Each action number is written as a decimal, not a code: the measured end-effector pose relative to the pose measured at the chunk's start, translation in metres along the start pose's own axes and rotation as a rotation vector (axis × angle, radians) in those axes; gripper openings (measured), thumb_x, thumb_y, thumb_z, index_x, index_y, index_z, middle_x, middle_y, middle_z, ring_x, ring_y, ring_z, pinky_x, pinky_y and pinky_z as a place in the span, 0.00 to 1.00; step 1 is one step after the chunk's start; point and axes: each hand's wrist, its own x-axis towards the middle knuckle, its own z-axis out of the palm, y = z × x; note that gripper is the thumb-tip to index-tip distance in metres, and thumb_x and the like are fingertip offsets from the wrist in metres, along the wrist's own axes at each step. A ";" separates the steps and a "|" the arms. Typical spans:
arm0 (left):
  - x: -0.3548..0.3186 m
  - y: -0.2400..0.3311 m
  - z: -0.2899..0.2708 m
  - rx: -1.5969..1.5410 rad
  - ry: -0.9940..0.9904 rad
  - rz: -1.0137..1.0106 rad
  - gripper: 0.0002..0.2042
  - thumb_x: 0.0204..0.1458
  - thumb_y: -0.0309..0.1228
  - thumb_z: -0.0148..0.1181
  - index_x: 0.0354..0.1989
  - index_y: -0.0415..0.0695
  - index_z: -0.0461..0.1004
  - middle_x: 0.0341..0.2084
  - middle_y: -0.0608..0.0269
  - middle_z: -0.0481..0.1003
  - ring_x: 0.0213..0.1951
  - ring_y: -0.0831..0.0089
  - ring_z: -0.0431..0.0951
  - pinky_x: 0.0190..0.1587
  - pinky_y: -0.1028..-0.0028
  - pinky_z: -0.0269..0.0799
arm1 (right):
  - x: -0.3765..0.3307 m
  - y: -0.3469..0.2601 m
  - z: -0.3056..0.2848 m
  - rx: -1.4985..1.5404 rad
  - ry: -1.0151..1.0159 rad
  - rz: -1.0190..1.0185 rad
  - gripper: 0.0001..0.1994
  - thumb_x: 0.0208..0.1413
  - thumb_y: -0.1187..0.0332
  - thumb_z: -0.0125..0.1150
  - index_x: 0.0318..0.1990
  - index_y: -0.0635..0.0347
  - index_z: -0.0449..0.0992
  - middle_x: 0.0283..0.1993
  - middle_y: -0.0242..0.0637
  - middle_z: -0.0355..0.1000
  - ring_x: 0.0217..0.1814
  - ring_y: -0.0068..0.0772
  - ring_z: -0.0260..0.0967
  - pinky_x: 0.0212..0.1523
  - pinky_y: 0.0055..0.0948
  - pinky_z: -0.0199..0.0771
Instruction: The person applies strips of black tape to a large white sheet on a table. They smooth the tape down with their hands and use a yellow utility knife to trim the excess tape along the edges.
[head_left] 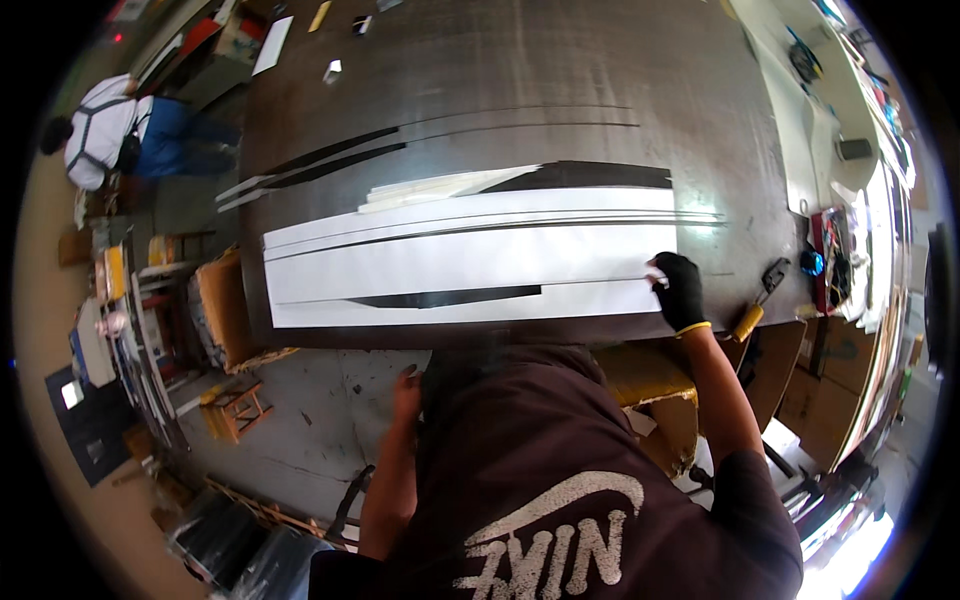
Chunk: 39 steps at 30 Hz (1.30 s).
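A long thin rod with a wider black middle part [450, 297] lies along the near side of a white sheet [330, 290] on the dark table. My right hand [680, 290], in a black glove with a yellow cuff, has bent fingers pinched at the rod's right end. My left hand [407, 388] is bare and hangs beside my body, below the table's near edge, touching nothing I can see; its fingers are small and partly hidden. Farther up the white sheet, several thin dark strips [480, 225] run side by side, their right ends reaching past the sheet.
Behind the sheet lie a black pointed piece [600, 175], pale strips [430, 190] and two black-ended rods [340, 160]. A yellow-handled tool [748, 322] rests at the table's right corner. Cardboard boxes [225, 310] stand left. A person [110, 130] bends at the far left.
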 end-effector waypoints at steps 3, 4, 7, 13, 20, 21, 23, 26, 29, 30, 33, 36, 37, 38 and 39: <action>-0.010 0.008 0.017 -0.144 0.012 -0.042 0.21 0.66 0.29 0.59 0.66 0.38 0.75 0.46 0.49 0.85 0.47 0.63 0.84 0.53 0.66 0.78 | 0.014 -0.030 0.025 -0.072 -0.100 -0.137 0.12 0.45 0.69 0.76 0.38 0.56 0.82 0.40 0.43 0.79 0.45 0.53 0.77 0.46 0.49 0.75; -0.016 -0.006 0.020 -0.171 0.030 -0.059 0.21 0.66 0.29 0.58 0.67 0.37 0.75 0.47 0.49 0.85 0.48 0.63 0.84 0.53 0.66 0.77 | 0.021 -0.037 0.029 -0.042 -0.117 -0.127 0.10 0.45 0.70 0.76 0.34 0.56 0.81 0.36 0.42 0.78 0.43 0.53 0.76 0.44 0.49 0.74; -0.028 -0.066 0.037 -0.146 0.096 -0.038 0.22 0.66 0.28 0.57 0.68 0.36 0.72 0.49 0.53 0.84 0.48 0.65 0.83 0.53 0.67 0.77 | 0.030 -0.037 0.034 -0.096 -0.144 -0.129 0.04 0.48 0.70 0.71 0.29 0.54 0.81 0.32 0.42 0.77 0.40 0.52 0.76 0.43 0.50 0.73; -0.049 -0.135 0.069 -0.512 0.057 -0.172 0.21 0.69 0.32 0.53 0.67 0.35 0.73 0.47 0.59 0.83 0.45 0.70 0.81 0.49 0.70 0.76 | 0.033 -0.039 0.033 -0.274 -0.281 -0.201 0.03 0.50 0.71 0.67 0.27 0.54 0.78 0.30 0.43 0.75 0.38 0.53 0.76 0.42 0.50 0.72; -0.061 -0.101 0.089 -0.978 0.015 -0.375 0.17 0.72 0.35 0.48 0.55 0.36 0.79 0.46 0.61 0.82 0.45 0.71 0.80 0.49 0.68 0.74 | 0.003 -0.044 0.029 -0.166 -0.293 -0.062 0.03 0.58 0.70 0.66 0.34 0.56 0.78 0.32 0.43 0.77 0.38 0.53 0.77 0.41 0.51 0.74; -0.056 -0.117 0.090 -0.922 0.003 -0.409 0.17 0.71 0.35 0.48 0.53 0.36 0.79 0.47 0.61 0.82 0.45 0.70 0.80 0.49 0.66 0.74 | -0.002 -0.046 0.028 -0.127 -0.271 -0.032 0.03 0.58 0.70 0.66 0.34 0.55 0.78 0.31 0.43 0.77 0.38 0.52 0.77 0.41 0.51 0.73; -0.041 -0.136 0.096 -0.668 0.023 -0.350 0.16 0.70 0.35 0.49 0.53 0.37 0.79 0.45 0.58 0.83 0.45 0.68 0.80 0.48 0.65 0.75 | -0.007 -0.048 0.024 -0.074 -0.285 0.006 0.03 0.59 0.68 0.67 0.36 0.55 0.80 0.33 0.42 0.79 0.38 0.53 0.77 0.42 0.50 0.74; -0.017 -0.162 0.090 -0.283 0.016 -0.181 0.16 0.69 0.35 0.51 0.54 0.39 0.79 0.41 0.54 0.83 0.45 0.66 0.81 0.48 0.63 0.75 | -0.015 -0.035 0.021 0.006 -0.303 0.042 0.03 0.58 0.68 0.68 0.35 0.56 0.81 0.34 0.42 0.80 0.40 0.53 0.77 0.43 0.49 0.75; -0.011 -0.161 0.083 -0.209 0.028 -0.068 0.17 0.69 0.38 0.52 0.57 0.41 0.79 0.37 0.53 0.83 0.37 0.67 0.80 0.41 0.63 0.74 | -0.016 -0.028 0.021 0.039 -0.293 0.037 0.04 0.57 0.69 0.69 0.34 0.57 0.81 0.35 0.43 0.80 0.41 0.53 0.77 0.43 0.48 0.76; -0.013 -0.142 0.079 -0.275 0.023 -0.111 0.18 0.70 0.40 0.52 0.58 0.41 0.79 0.35 0.54 0.82 0.33 0.68 0.80 0.37 0.62 0.73 | -0.013 -0.029 0.021 0.035 -0.284 0.031 0.03 0.57 0.70 0.69 0.34 0.58 0.81 0.35 0.43 0.80 0.41 0.53 0.77 0.43 0.47 0.76; -0.015 -0.082 0.065 -0.399 -0.028 -0.179 0.22 0.71 0.45 0.53 0.62 0.43 0.79 0.32 0.56 0.82 0.22 0.71 0.77 0.27 0.62 0.71 | -0.022 -0.027 0.016 0.097 -0.215 0.061 0.03 0.55 0.74 0.70 0.34 0.60 0.80 0.35 0.45 0.79 0.42 0.53 0.77 0.44 0.45 0.77; -0.006 -0.127 0.063 -0.576 -0.048 -0.068 0.24 0.70 0.47 0.54 0.64 0.43 0.78 0.30 0.58 0.82 0.17 0.73 0.73 0.22 0.62 0.67 | -0.021 -0.029 0.011 0.167 -0.190 0.039 0.03 0.54 0.77 0.69 0.34 0.61 0.79 0.36 0.46 0.79 0.42 0.53 0.77 0.45 0.44 0.77; 0.000 -0.145 0.063 -0.635 -0.075 -0.036 0.24 0.69 0.47 0.55 0.65 0.43 0.78 0.30 0.59 0.82 0.16 0.73 0.73 0.21 0.62 0.66 | -0.022 -0.029 0.008 0.180 -0.186 0.031 0.04 0.54 0.79 0.68 0.34 0.62 0.79 0.36 0.46 0.78 0.42 0.53 0.77 0.46 0.43 0.78; 0.004 -0.162 0.064 -0.699 -0.127 -0.011 0.24 0.69 0.46 0.56 0.65 0.43 0.77 0.31 0.59 0.82 0.18 0.71 0.75 0.23 0.61 0.68 | -0.023 -0.027 0.005 0.197 -0.176 0.040 0.04 0.54 0.79 0.68 0.34 0.62 0.79 0.36 0.46 0.78 0.42 0.53 0.77 0.46 0.43 0.78; 0.007 -0.162 0.062 -0.684 -0.124 -0.014 0.24 0.68 0.46 0.57 0.65 0.43 0.78 0.32 0.58 0.83 0.21 0.70 0.77 0.25 0.61 0.70 | -0.023 -0.027 0.001 0.213 -0.165 0.046 0.04 0.54 0.79 0.67 0.35 0.62 0.78 0.36 0.46 0.78 0.42 0.53 0.77 0.45 0.43 0.77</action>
